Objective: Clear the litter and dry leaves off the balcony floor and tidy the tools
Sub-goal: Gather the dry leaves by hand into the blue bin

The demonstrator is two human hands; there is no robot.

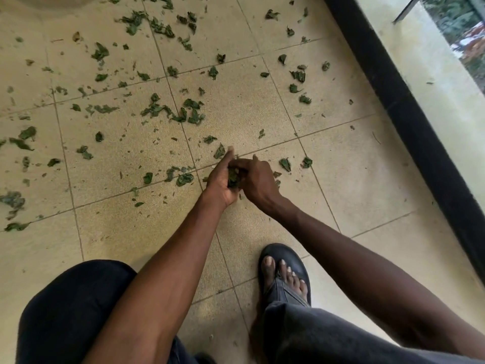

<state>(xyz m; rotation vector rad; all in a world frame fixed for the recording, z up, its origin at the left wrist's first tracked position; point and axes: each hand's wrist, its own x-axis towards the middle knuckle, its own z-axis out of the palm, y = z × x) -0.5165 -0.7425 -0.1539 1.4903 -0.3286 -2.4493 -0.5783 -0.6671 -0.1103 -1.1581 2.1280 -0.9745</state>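
Green, crumpled leaves (189, 111) lie scattered over the beige tiled balcony floor (118, 240), thickest toward the top and left. My left hand (219, 183) is cupped, palm turned inward, around a small bunch of gathered leaves (233, 177). My right hand (256, 179) meets it from the right, fingers pressing leaves into that bunch. Both hands hover low over the floor near a tile joint. Loose leaves (285, 164) lie just right of my right hand, and more leaves (183, 178) sit just left of my left hand.
A black raised border (409, 122) runs diagonally along the right, with a pale ledge (430, 64) and greenery beyond it. My right foot in a dark sandal (284, 274) stands below the hands; my dark-trousered left knee (73, 306) fills the lower left.
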